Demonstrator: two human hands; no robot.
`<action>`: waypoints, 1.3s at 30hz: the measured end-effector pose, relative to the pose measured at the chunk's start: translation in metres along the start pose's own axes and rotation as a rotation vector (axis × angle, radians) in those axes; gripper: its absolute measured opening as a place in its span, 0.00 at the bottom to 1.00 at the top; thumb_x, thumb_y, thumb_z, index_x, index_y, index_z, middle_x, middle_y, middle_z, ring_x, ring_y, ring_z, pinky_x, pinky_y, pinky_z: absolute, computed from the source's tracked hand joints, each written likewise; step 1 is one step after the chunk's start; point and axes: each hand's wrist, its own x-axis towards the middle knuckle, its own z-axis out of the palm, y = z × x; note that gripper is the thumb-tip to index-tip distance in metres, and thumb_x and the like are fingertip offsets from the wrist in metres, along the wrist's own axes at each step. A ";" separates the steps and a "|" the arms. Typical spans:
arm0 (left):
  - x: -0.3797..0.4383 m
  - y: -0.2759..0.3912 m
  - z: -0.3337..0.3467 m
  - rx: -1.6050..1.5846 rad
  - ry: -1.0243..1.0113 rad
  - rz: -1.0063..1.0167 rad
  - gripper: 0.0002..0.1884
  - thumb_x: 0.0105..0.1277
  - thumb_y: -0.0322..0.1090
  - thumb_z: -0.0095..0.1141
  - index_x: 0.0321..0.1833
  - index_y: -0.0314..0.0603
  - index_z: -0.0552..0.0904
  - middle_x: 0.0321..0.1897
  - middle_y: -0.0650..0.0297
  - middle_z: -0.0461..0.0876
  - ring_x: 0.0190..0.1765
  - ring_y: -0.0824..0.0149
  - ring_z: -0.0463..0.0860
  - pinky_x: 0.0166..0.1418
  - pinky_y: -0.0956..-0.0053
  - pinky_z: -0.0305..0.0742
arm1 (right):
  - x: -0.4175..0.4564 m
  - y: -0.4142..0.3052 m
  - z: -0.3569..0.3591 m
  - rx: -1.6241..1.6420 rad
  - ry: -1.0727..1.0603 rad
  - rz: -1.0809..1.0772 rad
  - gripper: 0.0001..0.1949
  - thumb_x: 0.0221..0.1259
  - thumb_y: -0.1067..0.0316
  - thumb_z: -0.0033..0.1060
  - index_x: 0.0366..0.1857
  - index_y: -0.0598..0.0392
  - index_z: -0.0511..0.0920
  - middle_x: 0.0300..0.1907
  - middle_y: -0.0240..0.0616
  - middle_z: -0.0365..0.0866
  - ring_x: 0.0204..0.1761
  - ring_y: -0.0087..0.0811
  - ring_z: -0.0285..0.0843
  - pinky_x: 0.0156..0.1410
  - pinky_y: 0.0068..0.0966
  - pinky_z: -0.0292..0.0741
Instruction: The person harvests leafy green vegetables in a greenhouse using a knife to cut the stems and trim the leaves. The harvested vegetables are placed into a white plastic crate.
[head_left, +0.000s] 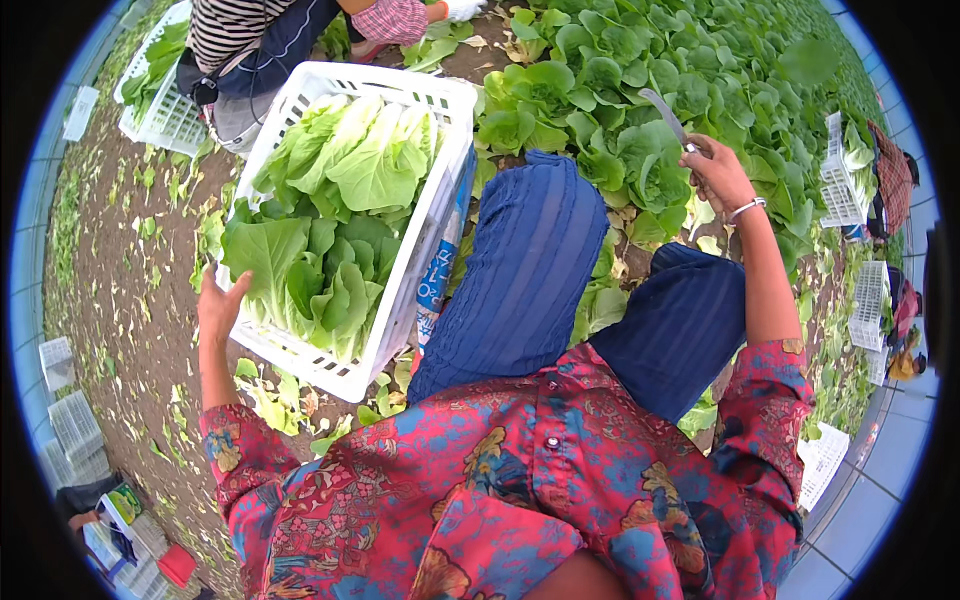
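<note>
My left hand (219, 304) is at the left rim of a white plastic crate (390, 315). Its thumb lies inside against the leaves, and its fingers are outside the rim, partly hidden. Heads of leafy green vegetable (330, 262) fill the crate, the far row with pale stems pointing away, the near row with stems towards me. In my right hand (716, 172) is a knife with a curved blade (664, 112), raised above the growing plants. A bracelet (746, 210) circles that wrist.
Dense rows of green plants (600, 97) grow ahead and to the right. Beside the crate is a printed bag (442, 262). Another person (262, 52) crouches beyond, near a second filled crate (161, 112). More crates (75, 427) stand at left, others (870, 304) near people at right. Loose leaves litter the soil (150, 315).
</note>
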 end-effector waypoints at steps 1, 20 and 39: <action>0.000 0.005 0.003 -0.119 0.123 0.057 0.41 0.63 0.49 0.61 0.69 0.24 0.61 0.68 0.39 0.64 0.70 0.49 0.64 0.71 0.64 0.61 | -0.001 0.008 -0.002 0.080 0.008 0.016 0.26 0.59 0.64 0.58 0.61 0.62 0.69 0.34 0.31 0.79 0.24 0.18 0.72 0.22 0.18 0.68; 0.084 -0.045 0.167 0.918 0.457 -0.075 0.32 0.65 0.66 0.46 0.66 0.57 0.68 0.59 0.68 0.70 0.61 0.60 0.70 0.56 0.50 0.67 | -0.114 0.286 -0.012 0.032 0.327 0.399 0.22 0.54 0.60 0.64 0.54 0.56 0.79 0.43 0.45 0.84 0.43 0.34 0.81 0.53 0.27 0.75; -0.076 0.599 0.270 0.381 -0.552 1.161 0.16 0.62 0.29 0.59 0.53 0.33 0.78 0.43 0.53 0.81 0.47 0.59 0.81 0.53 0.68 0.75 | 0.059 0.413 0.027 0.037 0.298 0.266 0.17 0.53 0.65 0.52 0.48 0.50 0.80 0.41 0.53 0.83 0.45 0.53 0.81 0.54 0.44 0.76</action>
